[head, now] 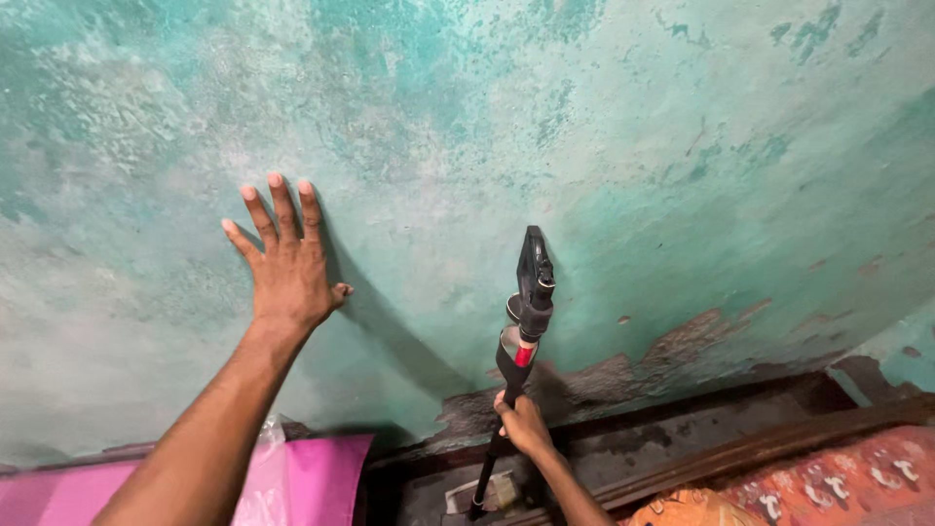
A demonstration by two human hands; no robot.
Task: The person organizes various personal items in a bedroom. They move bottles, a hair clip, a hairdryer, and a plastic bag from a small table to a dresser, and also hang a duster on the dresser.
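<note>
Right hand (pixel 523 422) around slim black tool (pixel 527 310), mottled teal wall (pixel 604 146)

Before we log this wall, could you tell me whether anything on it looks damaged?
Yes: low on the wall, right of the tool, paint has peeled off, baring brown patches. Higher up, the green is blotchy and faded.

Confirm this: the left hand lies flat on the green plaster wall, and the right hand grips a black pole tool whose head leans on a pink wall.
One slip: the head view shows only one wall. The left hand lies flat on the worn green plaster wall, and the right hand grips the black pole tool, whose head meets that same green wall.
</note>
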